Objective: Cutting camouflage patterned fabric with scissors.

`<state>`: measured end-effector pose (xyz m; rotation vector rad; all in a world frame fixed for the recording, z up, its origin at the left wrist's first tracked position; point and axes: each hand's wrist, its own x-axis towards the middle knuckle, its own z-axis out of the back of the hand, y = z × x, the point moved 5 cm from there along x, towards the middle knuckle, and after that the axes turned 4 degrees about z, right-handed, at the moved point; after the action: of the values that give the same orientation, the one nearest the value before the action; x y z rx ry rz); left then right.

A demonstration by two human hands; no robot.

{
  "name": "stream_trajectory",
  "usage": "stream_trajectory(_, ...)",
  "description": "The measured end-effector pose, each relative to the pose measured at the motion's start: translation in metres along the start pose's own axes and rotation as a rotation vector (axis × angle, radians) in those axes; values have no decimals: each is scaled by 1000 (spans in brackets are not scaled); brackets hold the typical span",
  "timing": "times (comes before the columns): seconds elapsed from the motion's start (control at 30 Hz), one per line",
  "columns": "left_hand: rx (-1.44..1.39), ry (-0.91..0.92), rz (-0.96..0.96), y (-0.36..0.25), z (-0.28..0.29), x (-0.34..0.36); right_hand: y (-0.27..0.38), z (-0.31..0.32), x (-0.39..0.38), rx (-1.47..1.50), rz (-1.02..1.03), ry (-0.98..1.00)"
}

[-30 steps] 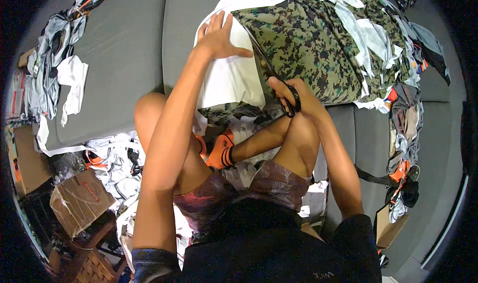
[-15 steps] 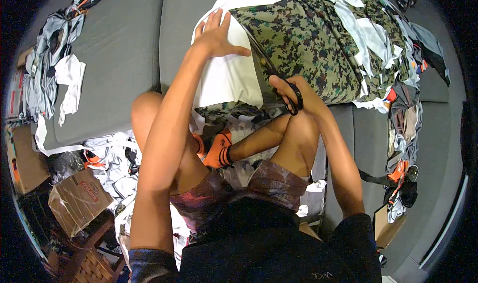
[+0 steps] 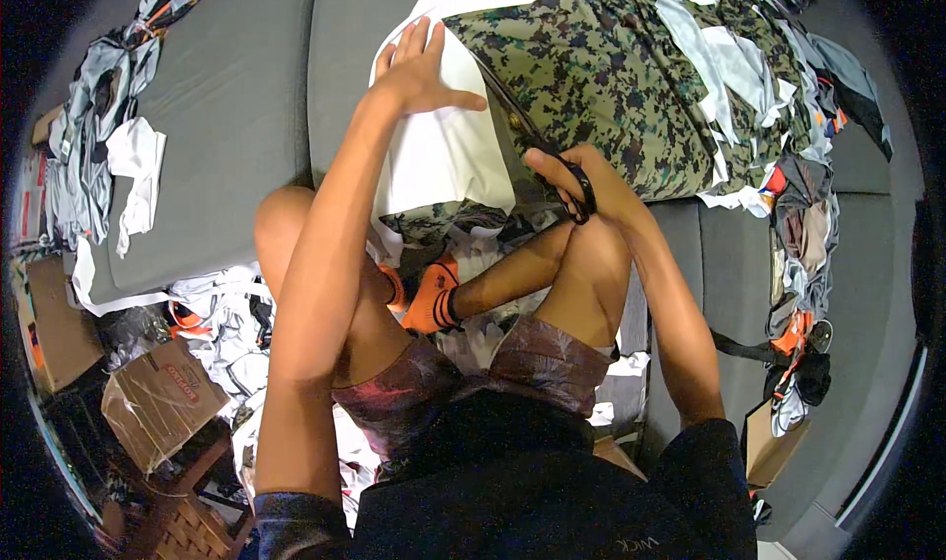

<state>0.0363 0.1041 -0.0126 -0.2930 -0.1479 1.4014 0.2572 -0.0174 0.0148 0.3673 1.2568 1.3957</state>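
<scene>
My left hand lies flat with fingers spread on a piece of white fabric. Green camouflage fabric spreads to the right of the white piece. In my right hand is a pair of large scissors with black handles. Their long dark blades point up and to the left, along the border between the white and the camouflage fabric. I cannot tell exactly how far the blades are apart. Beneath the white piece, more camouflage cloth shows near my orange socks.
White strips lie across the camouflage fabric on grey cushions. Fabric scraps pile up at the right, and more scraps at the left. Cardboard boxes and white cloth scraps sit at the lower left.
The view has shifted slightly, so the fabric and both hands appear a little farther left. My hands and the scissors keep nearly the same places on the cloth.
</scene>
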Motion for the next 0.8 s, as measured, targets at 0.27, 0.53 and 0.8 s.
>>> stream_trajectory(0.27,-9,-9,-6,2,3,-2,6,2,2,38,17,96)
stream_trajectory(0.53,-26,33,0,1,3,-1,16,6,16,14,11,118)
stream_trajectory(0.8,-16,34,4,1,3,-1,16,6,20,-6,27,101)
